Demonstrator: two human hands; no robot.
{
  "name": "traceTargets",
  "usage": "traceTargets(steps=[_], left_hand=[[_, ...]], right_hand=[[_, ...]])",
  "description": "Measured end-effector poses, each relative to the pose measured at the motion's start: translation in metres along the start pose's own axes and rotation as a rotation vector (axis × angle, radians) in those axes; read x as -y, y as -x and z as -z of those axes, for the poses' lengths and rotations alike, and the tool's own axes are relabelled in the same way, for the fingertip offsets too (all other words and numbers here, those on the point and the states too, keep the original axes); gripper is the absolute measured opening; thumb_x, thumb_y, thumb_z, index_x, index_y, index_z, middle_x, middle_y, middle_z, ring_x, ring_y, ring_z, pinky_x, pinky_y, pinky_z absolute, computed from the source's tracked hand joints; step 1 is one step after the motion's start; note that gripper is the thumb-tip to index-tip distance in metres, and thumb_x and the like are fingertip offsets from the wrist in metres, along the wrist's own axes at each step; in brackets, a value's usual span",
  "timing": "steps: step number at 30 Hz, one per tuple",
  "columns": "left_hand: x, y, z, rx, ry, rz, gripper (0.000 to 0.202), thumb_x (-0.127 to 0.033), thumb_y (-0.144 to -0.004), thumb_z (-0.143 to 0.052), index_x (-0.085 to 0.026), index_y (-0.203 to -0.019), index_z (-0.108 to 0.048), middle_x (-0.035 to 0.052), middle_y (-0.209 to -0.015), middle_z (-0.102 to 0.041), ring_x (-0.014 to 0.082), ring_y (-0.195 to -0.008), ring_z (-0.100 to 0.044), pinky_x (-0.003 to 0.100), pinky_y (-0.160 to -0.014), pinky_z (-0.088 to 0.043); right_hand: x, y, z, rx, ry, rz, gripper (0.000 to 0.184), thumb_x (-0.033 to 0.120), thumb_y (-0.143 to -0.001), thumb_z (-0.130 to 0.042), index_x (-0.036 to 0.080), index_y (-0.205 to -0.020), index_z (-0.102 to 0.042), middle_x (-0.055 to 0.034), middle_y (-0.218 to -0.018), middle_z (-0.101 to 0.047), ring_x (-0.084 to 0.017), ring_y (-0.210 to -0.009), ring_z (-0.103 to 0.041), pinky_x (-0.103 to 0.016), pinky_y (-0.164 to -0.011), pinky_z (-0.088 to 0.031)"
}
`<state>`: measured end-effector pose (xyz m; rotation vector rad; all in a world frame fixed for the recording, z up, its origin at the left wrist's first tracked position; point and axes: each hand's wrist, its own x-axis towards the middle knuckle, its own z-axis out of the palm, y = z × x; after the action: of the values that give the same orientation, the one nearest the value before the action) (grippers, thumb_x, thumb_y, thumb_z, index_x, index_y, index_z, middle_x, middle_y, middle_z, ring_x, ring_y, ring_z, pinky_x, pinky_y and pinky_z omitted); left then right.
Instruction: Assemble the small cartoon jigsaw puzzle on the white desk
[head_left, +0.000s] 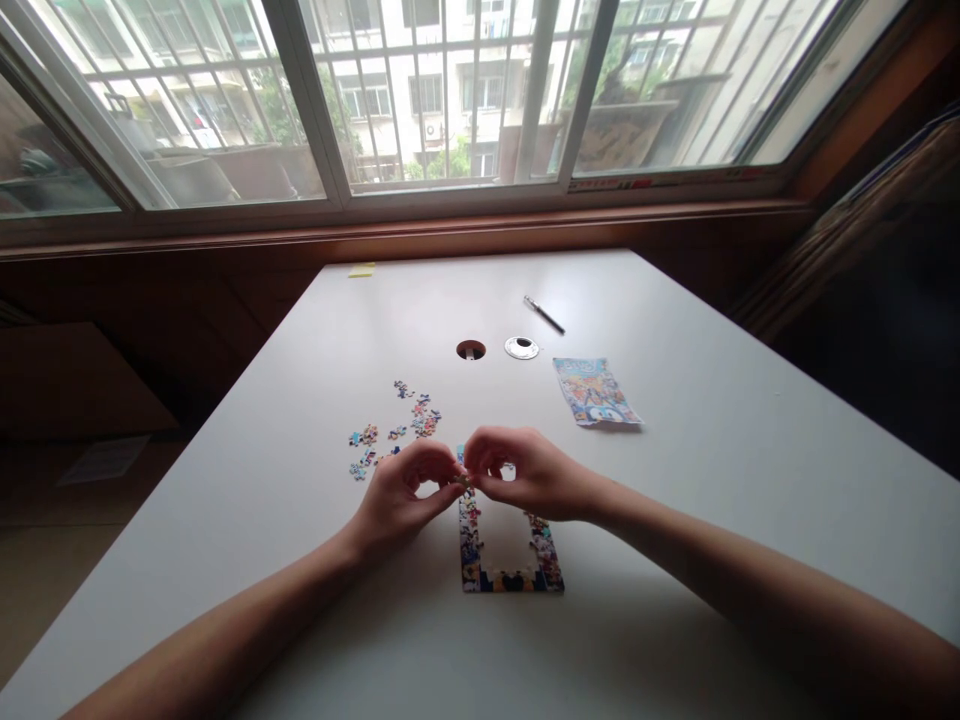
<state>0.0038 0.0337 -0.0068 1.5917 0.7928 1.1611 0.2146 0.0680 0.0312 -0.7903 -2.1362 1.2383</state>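
Piece (463,481), just below centre of frame: left hand (405,490) and right hand (525,470) are pinching it by fingertips, above the left side of the border (470,553). Loose pieces (425,421): lying left of centre. Handling: light edge grip is probably serving best, without dragging the joined border.

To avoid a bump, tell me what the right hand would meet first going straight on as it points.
Most likely the left hand, directly opposite, with the small puzzle piece between them; depth is unclear.
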Motion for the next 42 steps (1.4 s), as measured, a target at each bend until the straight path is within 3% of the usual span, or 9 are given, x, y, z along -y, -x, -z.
traceTargets(steps=[3, 7, 15, 20, 23, 27, 32, 42], left_hand=[[-0.001, -0.001, 0.001, 0.022, 0.011, -0.007, 0.023, -0.017, -0.085, -0.073, -0.017, -0.105, -0.062, 0.0073, -0.097, -0.068, 0.0173, -0.088, -0.069, 0.03, -0.08, -0.059], [-0.002, -0.001, 0.003, 0.048, -0.008, -0.029, 0.024, -0.018, -0.083, -0.075, -0.016, -0.105, -0.065, 0.0096, -0.099, -0.068, 0.0199, -0.093, -0.068, 0.032, -0.08, -0.061], [-0.003, -0.001, 0.002, 0.01, 0.019, -0.009, 0.025, -0.013, -0.084, -0.072, -0.017, -0.109, -0.066, 0.0089, -0.101, -0.071, 0.0191, -0.093, -0.071, 0.032, -0.085, -0.061], [-0.001, 0.001, 0.002, 0.04, -0.039, -0.029, 0.025, -0.013, -0.086, -0.069, -0.018, -0.11, -0.067, 0.0097, -0.103, -0.072, 0.0214, -0.096, -0.071, 0.033, -0.086, -0.061], [-0.001, 0.002, 0.003, 0.055, -0.076, -0.046, 0.03, -0.012, -0.087, -0.067, -0.019, -0.116, -0.065, 0.0096, -0.105, -0.071, 0.0201, -0.092, -0.071, 0.034, -0.085, -0.06], [-0.004, 0.0, 0.003, -0.042, -0.087, -0.063, 0.029, -0.012, -0.088, -0.064, -0.02, -0.116, -0.062, 0.0101, -0.115, -0.063, 0.0162, -0.088, -0.067, 0.032, -0.083, -0.057], [-0.004, -0.001, 0.005, -0.076, -0.11, -0.048, 0.017, -0.013, -0.089, -0.063, -0.017, -0.106, -0.063, 0.0082, -0.104, -0.061, 0.0168, -0.092, -0.062, 0.03, -0.082, -0.054], [-0.002, 0.0, 0.006, -0.074, -0.12, -0.038, 0.013, -0.011, -0.088, -0.062, -0.017, -0.1, -0.064, 0.0076, -0.099, -0.06, 0.0174, -0.092, -0.06, 0.03, -0.081, -0.053]], right_hand=[[0.001, 0.001, -0.005, -0.008, -0.194, -0.146, 0.008, 0.021, -0.086, -0.063, 0.019, -0.093, -0.059, 0.0022, -0.07, -0.061, -0.012, -0.064, -0.056, -0.025, -0.058, -0.044], [0.0, 0.002, -0.009, -0.007, -0.421, -0.247, 0.013, 0.022, -0.084, -0.066, 0.019, -0.095, -0.058, 0.0007, -0.074, -0.064, -0.012, -0.067, -0.058, -0.027, -0.063, -0.047], [-0.001, 0.002, -0.005, -0.009, -0.479, -0.264, 0.021, 0.025, -0.082, -0.073, 0.018, -0.096, -0.058, -0.0008, -0.08, -0.065, -0.014, -0.076, -0.06, -0.029, -0.068, -0.047], [0.0, 0.003, -0.01, 0.011, -0.543, -0.295, 0.026, 0.036, -0.085, -0.072, 0.019, -0.095, -0.055, 0.0008, -0.076, -0.065, -0.012, -0.068, -0.056, -0.027, -0.064, -0.045], [-0.003, 0.002, -0.007, -0.011, -0.492, -0.267, 0.024, 0.034, -0.084, -0.072, 0.019, -0.097, -0.057, 0.001, -0.073, -0.064, -0.012, -0.068, -0.056, -0.027, -0.063, -0.044], [-0.012, -0.002, 0.013, -0.06, -0.3, -0.306, 0.018, 0.026, -0.083, -0.069, 0.017, -0.098, -0.068, -0.0025, -0.076, -0.069, -0.013, -0.068, -0.059, -0.028, -0.063, -0.046], [-0.02, -0.004, 0.037, -0.108, -0.124, -0.38, 0.015, 0.024, -0.078, -0.071, 0.018, -0.092, -0.073, -0.0051, -0.08, -0.074, -0.016, -0.073, -0.066, -0.029, -0.067, -0.053], [-0.028, -0.003, 0.043, -0.055, -0.079, -0.395, 0.013, 0.024, -0.075, -0.074, 0.018, -0.087, -0.074, -0.005, -0.082, -0.076, -0.017, -0.074, -0.07, -0.03, -0.069, -0.057]])
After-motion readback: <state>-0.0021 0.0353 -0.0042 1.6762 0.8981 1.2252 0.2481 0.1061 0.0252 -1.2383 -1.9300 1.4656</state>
